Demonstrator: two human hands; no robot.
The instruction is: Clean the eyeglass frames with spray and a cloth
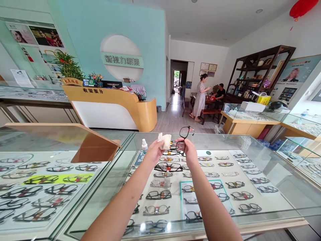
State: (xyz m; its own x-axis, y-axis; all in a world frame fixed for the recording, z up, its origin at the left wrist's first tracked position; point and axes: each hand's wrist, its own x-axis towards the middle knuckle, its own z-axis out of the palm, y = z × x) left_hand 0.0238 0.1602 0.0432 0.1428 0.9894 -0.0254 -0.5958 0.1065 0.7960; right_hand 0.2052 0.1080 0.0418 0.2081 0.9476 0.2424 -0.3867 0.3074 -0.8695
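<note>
Above a glass display case, my left hand pinches a folded pale cloth. To its right, my right hand grips a pair of black-framed eyeglasses, held upright on edge with one lens above the other. Cloth and eyeglasses are apart by a small gap. A small white bottle stands on the glass just left of my left hand. Beneath the glass lie rows of eyeglasses, partly hidden by my forearms.
On the left, a brown wooden stand or mirror rests on the neighbouring case. A curved reception counter stands beyond. Two people are at the back right, one standing, one seated, by a dark bench. More display cases line the right.
</note>
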